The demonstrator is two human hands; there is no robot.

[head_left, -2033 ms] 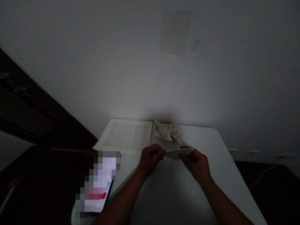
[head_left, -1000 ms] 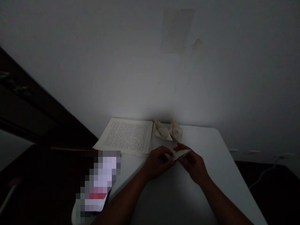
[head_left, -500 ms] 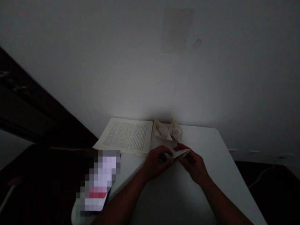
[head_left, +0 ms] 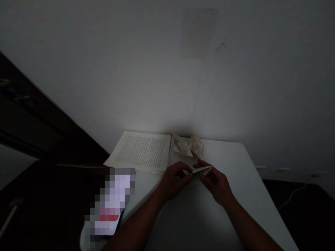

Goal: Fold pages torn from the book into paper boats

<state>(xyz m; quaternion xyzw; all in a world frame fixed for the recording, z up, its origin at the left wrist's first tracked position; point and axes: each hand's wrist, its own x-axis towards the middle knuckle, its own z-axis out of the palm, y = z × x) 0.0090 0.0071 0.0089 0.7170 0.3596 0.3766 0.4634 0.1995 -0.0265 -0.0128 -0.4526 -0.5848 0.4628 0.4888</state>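
Left hand (head_left: 175,177) and right hand (head_left: 216,183) pinch folded paper (head_left: 202,170)

A white table (head_left: 227,209) bears a printed book (head_left: 142,151). Both hands curl nearly closed, off the book's near-right corner. Origami (head_left: 181,148) sits at the book's right edge. The folded paper, nearer than the book, spans the hands.

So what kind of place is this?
Probably a room in somebody's home, but I can't be sure. It's dim, and a white table stands by a plain wall, with printed pages lying on it.
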